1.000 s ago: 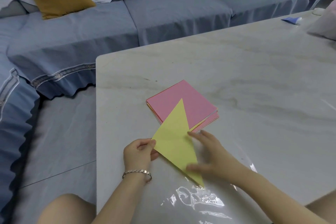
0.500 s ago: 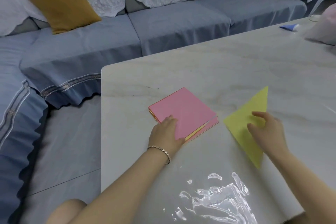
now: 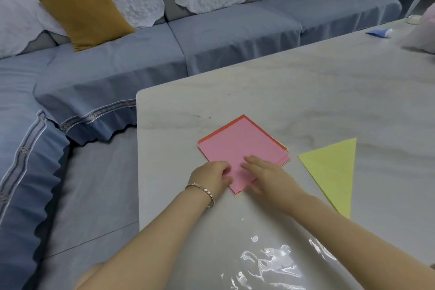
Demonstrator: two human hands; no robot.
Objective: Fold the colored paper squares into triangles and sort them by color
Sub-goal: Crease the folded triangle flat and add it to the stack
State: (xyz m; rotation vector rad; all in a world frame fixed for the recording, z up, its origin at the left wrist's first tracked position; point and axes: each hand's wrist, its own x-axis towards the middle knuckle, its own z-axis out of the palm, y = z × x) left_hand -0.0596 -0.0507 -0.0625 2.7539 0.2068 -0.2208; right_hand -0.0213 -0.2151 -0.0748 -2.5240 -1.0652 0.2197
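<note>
While both hands crowded over the near corner of the pink stack (image 3: 242, 146), that corner was covered, so which sheet was being worked could not be told. On the one side, the left hand (image 3: 211, 178), bracelet (image 3: 203, 193) at the wrist, had its fingers curled at the stack's near left edge. Whether they pinched a sheet or merely rested there was hidden under the knuckles. Over came the right hand (image 3: 267, 178), fingers straight and flat, pressing on the top pink sheet. Orange and yellow edges peeked out beneath the pink. Just right of the stack, and apart from it, the folded yellow triangle (image 3: 334, 172) lay flat on the surface (image 3: 306, 101). Clear plastic film (image 3: 270, 263) glared between the forearms, its outline hard to make out. Left of the stack the surface's edge ran close; far more surface lay to the right and beyond.
</note>
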